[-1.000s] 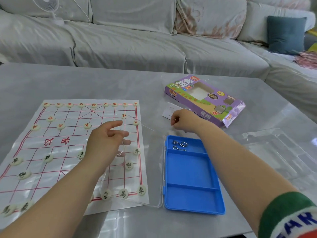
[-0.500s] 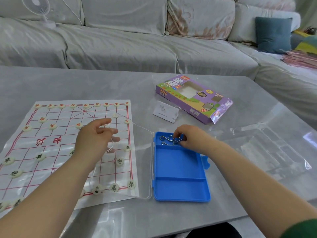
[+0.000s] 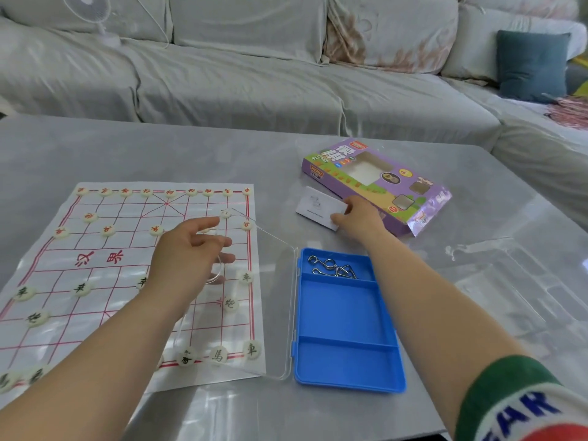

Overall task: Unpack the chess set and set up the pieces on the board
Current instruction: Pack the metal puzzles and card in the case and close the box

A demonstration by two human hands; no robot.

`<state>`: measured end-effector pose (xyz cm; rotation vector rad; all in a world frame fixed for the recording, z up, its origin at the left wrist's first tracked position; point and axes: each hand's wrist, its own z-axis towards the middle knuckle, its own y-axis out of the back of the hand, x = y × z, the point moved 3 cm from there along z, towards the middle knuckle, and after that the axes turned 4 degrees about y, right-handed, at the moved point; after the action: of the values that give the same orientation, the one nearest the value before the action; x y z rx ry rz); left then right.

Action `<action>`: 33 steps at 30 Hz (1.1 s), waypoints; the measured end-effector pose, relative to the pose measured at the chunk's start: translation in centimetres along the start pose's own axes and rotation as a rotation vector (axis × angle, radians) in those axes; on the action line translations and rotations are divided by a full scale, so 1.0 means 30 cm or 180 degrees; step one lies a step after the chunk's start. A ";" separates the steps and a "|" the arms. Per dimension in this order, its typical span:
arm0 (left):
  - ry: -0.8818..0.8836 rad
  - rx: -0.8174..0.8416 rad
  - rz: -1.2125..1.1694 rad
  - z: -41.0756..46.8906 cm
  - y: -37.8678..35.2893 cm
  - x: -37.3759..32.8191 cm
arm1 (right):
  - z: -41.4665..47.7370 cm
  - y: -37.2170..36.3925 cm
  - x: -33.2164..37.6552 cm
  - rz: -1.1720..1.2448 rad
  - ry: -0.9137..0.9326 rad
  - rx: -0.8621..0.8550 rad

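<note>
Soft daylight, pale glare on the table [image 3: 493, 192] (strongest at right), wide-angle bowing at edges.

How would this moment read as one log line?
left hand: holds clear lid over board | right hand: pinches white card beside purple box | blue case: metal rings in far compartment

Grey table [image 3: 159, 148], glossy top, window glare on near and right parts. Tangled metal wire loops [image 3: 332, 267] right of table centre. White card [image 3: 315, 205] with small line drawing, flat, toward far edge. Beyond far edge: grey covered sofa [image 3: 238, 78] along full width, wraps past far right corner. On sofa: white fan [image 3: 92, 14] at left, floral cushion [image 3: 388, 30], teal cushion [image 3: 531, 65] upright, pink-red fringed item [image 3: 569, 109] at far right.
</note>
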<state>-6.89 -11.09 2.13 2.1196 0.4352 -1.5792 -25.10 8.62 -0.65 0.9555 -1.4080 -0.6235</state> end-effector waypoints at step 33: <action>-0.0064 0.0841 -0.0269 -0.288 -0.135 -0.034 | -0.578 0.003 -0.125 -0.0183 0.0096 -0.0499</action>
<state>-2.23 -3.04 4.45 2.3032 0.3282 -1.7896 -8.51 14.95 -0.95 0.8794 -1.2887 -0.7482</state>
